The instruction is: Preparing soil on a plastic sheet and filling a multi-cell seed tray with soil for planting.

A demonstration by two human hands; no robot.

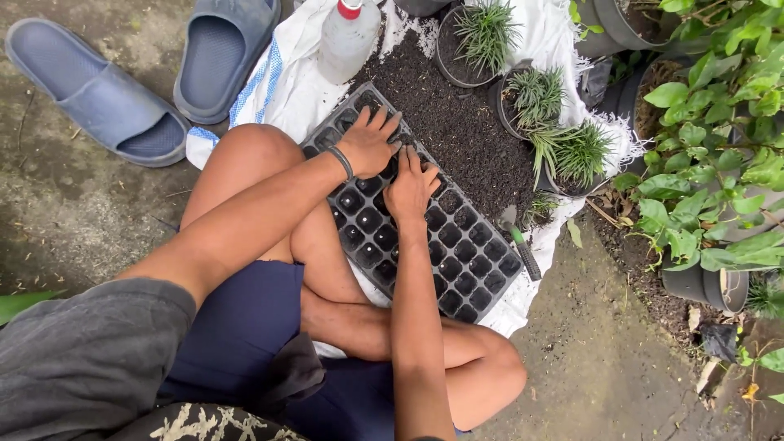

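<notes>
Black seedling tray [457, 245], many square cells, flat on white woven sack [286, 82], running diagonally from beside the knee toward lower right. Cells mostly empty and dark; a few near the top edge dusted with soil. Left hand [369, 143] palm down on upper part of tray, fingers spread, pressing into cells, nothing held; dark band [341, 161] on wrist. Right hand [411, 184] just beside it, touching tray, fingers bent down into a cell, no object visibly gripped. Hands nearly touching each other.

Heap of dark potting soil [465, 122] spread on sack right against tray's upper-right edge. Small green-handled tool [523, 249] lying on sack beside tray's right edge. Three black pots of grassy green plants [539, 98] at far side of soil. White plastic bottle with red cap [347, 37] standing on sack above tray. Pair of blue-grey slide sandals [155, 73] on bare concrete at upper left. Leafy shrub [719, 147] and more black pots along right. Seated cross-legged, bare knees, dark blue shorts [245, 327], grey sleeve [82, 359].
</notes>
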